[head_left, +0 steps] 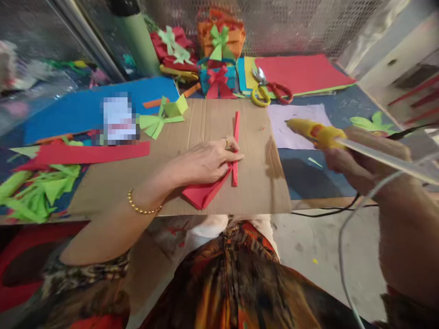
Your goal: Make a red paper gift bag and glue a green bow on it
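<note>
On the brown cardboard sheet (257, 178), my left hand (209, 160) is closed on a folded red paper piece (204, 194). Its fingertips lie over a narrow red paper strip (236, 132), which stretches away from me, and hide part of where strip and folded piece meet. My right hand (370, 155) grips a yellow hot glue gun (308, 130), with a glue stick and cord trailing back from it. The gun's nozzle points left above a pale lilac sheet (295, 112), apart from the red paper.
Finished paper gift boxes (221, 39) with bows stand at the back. Scissors (270, 91) lie beside red sheets (302, 71). To the left are a blue sheet (68, 109), a red band (92, 153) and green scraps (44, 187). A green bottle (137, 45) stands behind.
</note>
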